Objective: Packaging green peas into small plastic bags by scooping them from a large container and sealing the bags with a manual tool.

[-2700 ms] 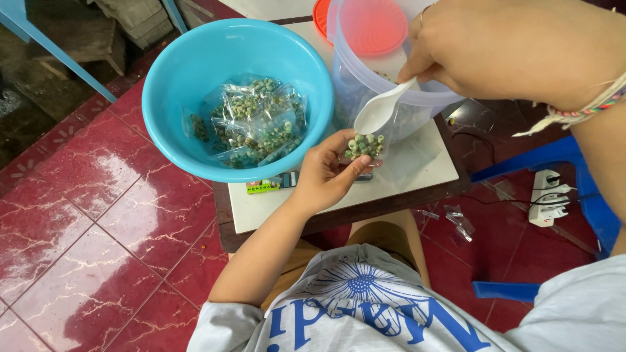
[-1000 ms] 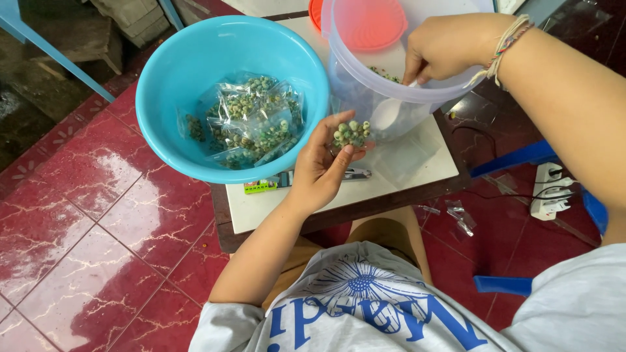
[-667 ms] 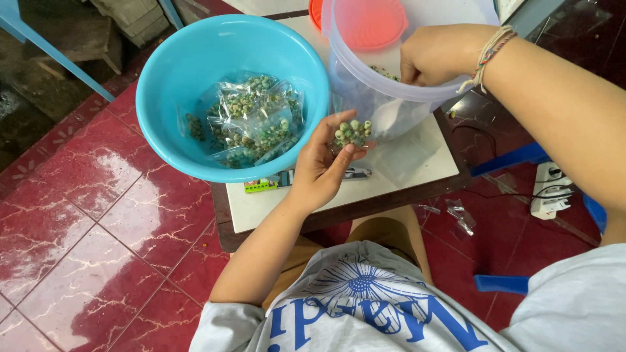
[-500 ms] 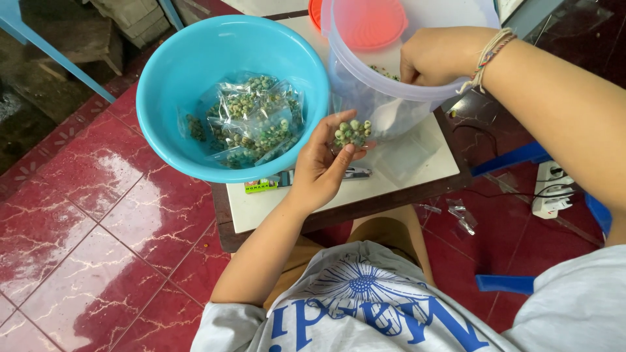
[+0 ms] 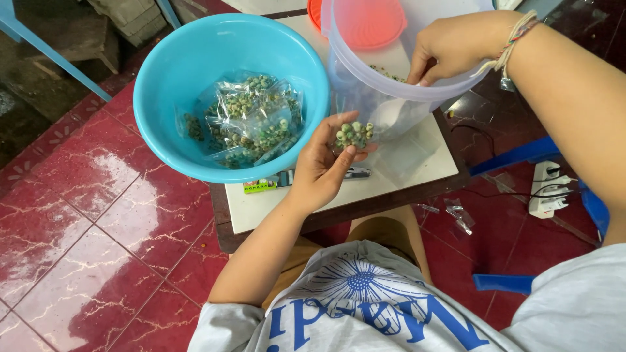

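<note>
The left hand (image 5: 324, 166) is raised over the near edge of the counter (image 5: 417, 163), palm up, its grip narrow around a small clear bag (image 5: 354, 135) of green and pale beads pinched between thumb and fingertips. The bag sits just beside the wall of a tall clear tub (image 5: 365, 98), which stands toward the far right corner of the counter.

The right hand (image 5: 456, 45) reaches over the tub's rim from the right and dips inside; its grip is curled tight around the handle of a white spoon (image 5: 391, 114), whose bowl shows blurred through the tub's wall, low near the bag. An orange lid (image 5: 368, 23) lies in or behind the tub; which one cannot be told. A braided band (image 5: 512, 45) circles the right wrist.

A blue bowl (image 5: 169, 130) rests on the far left corner of the counter, overhanging its edge, with a heap of filled bags (image 5: 248, 124) in it. Under the bowl's near side a small green-labelled item (image 5: 261, 186) lies flat. A power strip (image 5: 551, 189) sits on the red tiled floor (image 5: 85, 215) to the right.
</note>
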